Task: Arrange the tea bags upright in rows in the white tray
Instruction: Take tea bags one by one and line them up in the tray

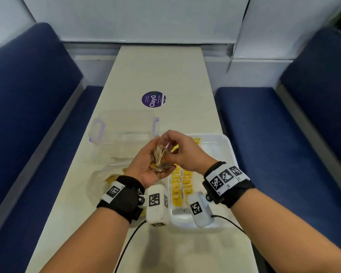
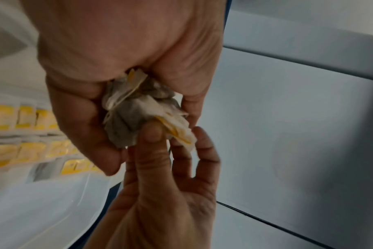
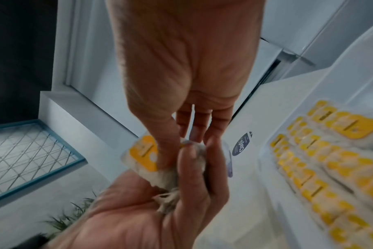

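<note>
- Over the pale table, I had my left hand palm-up, cupped round a clump of soft grey paper tea bags.
- They looked light and crushable, best lifted by their yellow tags.
- My right hand pinched one, above the white plastic tray.

The tea bags are of thin, creased filter paper, matt and grey-white, with yellow paper tags. The white tray is smooth, slightly glossy plastic. The clear box is transparent plastic. The worktop looks smooth and matt.
</note>
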{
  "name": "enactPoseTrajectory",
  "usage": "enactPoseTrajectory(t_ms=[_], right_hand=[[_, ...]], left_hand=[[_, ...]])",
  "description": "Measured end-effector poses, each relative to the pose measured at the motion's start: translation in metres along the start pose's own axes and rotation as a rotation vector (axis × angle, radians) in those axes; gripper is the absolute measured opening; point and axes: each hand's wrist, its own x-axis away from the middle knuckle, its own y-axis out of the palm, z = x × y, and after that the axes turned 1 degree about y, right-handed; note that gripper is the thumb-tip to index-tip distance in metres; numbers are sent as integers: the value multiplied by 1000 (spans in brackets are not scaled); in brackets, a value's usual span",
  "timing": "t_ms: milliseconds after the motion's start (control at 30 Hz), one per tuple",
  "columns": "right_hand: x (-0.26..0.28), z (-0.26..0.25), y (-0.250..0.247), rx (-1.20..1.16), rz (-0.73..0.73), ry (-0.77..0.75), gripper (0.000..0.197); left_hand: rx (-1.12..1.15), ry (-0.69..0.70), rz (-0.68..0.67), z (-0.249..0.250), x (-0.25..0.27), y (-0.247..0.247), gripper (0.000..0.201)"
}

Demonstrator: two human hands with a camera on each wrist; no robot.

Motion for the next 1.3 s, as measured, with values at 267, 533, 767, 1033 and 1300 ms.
enactPoseTrajectory(t_ms=[267, 533, 767, 1033, 1300], right_hand=[[7, 9, -23, -213, 54, -12, 23], [6, 23, -42, -353, 146, 113, 20], [5, 29, -39, -218, 145, 205, 20], [7, 34, -45, -322, 81, 226, 19], [3, 41, -54, -270, 182, 151, 18]], left_hand=[[-1, -2, 62, -4, -16, 16, 28], [-122, 196, 41, -10, -9, 12, 15], [-298, 212, -1, -20, -5, 19, 23], [-123, 212, 118, -16, -12, 14, 21], [-212, 248, 68, -16, -7, 14, 38]])
